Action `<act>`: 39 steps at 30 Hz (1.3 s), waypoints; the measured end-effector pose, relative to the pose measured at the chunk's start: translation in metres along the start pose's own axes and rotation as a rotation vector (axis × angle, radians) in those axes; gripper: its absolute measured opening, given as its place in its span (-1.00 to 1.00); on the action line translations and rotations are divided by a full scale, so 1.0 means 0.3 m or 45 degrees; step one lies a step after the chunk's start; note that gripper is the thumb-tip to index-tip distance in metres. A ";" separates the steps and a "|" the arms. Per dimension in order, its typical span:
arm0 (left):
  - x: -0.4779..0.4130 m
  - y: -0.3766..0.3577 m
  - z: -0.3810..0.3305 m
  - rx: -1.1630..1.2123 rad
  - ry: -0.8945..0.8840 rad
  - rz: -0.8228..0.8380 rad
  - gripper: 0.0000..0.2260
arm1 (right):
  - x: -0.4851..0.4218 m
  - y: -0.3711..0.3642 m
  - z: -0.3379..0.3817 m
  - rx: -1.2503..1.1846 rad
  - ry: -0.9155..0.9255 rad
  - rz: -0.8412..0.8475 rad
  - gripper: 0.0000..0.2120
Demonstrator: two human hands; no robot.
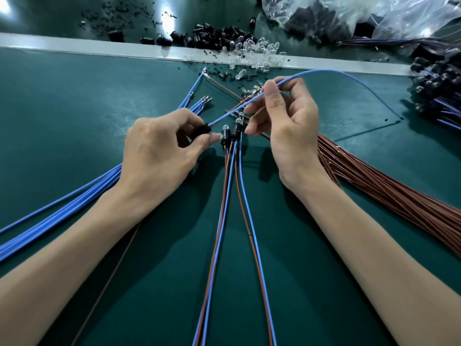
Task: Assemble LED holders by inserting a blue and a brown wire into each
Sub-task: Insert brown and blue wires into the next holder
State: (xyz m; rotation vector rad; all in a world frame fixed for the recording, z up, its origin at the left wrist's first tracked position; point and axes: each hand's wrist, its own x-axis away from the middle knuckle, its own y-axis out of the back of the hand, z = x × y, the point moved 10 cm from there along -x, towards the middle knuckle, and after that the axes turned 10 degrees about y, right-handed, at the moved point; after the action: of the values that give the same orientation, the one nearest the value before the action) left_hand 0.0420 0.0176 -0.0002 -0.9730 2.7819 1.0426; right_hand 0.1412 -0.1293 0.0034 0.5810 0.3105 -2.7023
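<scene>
"Holder (201, 129) — where is it?"
"Off the table (74, 96), pinched in the left hand (154, 151); its fingers (210, 139) are curled round the black body. The right hand (287, 121) nips a blue wire (224, 116) between thumb and forefinger, and the wire's end sits right at the holder's mouth."
"So the blue one is going in?"
"I'd say so. Whether it's seated I can't tell; the end is hidden. Next it wants a straight push along the holder's axis, gripped closer to the tip so it won't buckle. Then a brown wire from the bundle (374, 186) on the right — unless one is in already, which I can't see."
"And the done ones?"
"A few wired holders (235, 131) lie between the hands."
"Any labels, brands?"
"None readable anywhere."
</scene>
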 end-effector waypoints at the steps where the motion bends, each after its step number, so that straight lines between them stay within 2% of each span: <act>1: 0.000 -0.002 -0.001 0.000 -0.003 0.002 -0.83 | 0.000 -0.005 -0.003 0.017 -0.009 0.025 -0.84; 5: -0.002 -0.003 0.000 0.004 -0.013 0.008 -0.82 | 0.003 -0.029 -0.010 0.064 -0.034 0.124 -0.86; 8: -0.004 -0.006 0.003 0.020 -0.011 0.025 -0.83 | 0.003 -0.027 -0.007 0.071 -0.029 0.121 -0.86; 15: -0.001 -0.023 0.001 0.067 -0.016 0.112 -0.83 | -0.005 -0.015 0.050 0.181 0.181 0.061 -0.87; 21: 0.005 -0.033 -0.019 0.037 -0.099 0.152 -0.83 | 0.008 -0.051 0.030 0.078 0.078 0.197 -0.90; 27: 0.007 -0.035 -0.028 0.047 -0.134 0.155 -0.81 | 0.007 -0.027 0.027 0.136 0.067 0.111 -0.92; 32: 0.005 -0.035 -0.025 0.041 -0.127 0.149 -0.82 | 0.005 -0.030 0.015 0.139 0.035 0.132 -0.90; 39: 0.005 -0.032 -0.022 0.081 -0.100 0.150 -0.82 | 0.009 -0.011 0.046 0.174 0.129 0.024 -0.89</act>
State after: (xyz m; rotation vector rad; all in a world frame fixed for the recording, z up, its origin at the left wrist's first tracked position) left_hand 0.0474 0.0072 -0.0013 -0.7529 2.8181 0.9752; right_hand 0.1329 -0.1310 0.0152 0.7583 0.1458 -2.6962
